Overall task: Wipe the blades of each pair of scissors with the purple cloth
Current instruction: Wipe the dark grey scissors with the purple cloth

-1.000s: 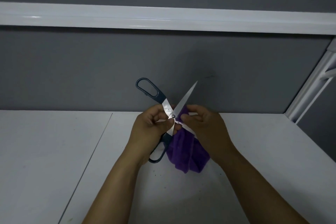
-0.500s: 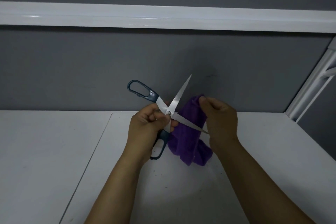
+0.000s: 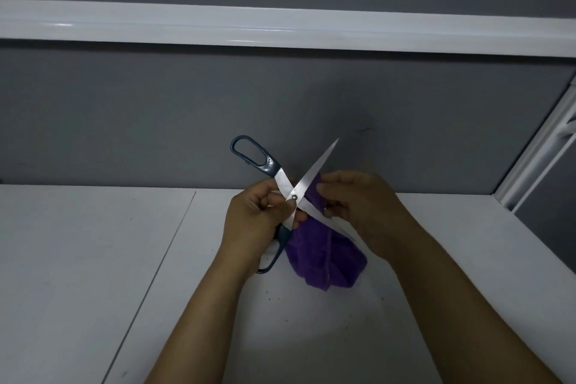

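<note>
You held the scissors (image 3: 293, 196) splayed open above the desk (image 3: 93, 259), left hand (image 3: 255, 215) fingers curled round them at the pivot. Right hand (image 3: 364, 212), just right of the scissors, pinched the purple cloth (image 3: 324, 256) round the lower blade. Blades likely stiff, slick and sharp-edged, so best gripped at handles or pivot; cloth soft, limp. Lower blade mostly hidden; other pairs not in view.

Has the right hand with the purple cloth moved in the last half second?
Yes. The right hand slid the purple cloth left and down, its fingers now left of the grey wall's dark mark.
</note>
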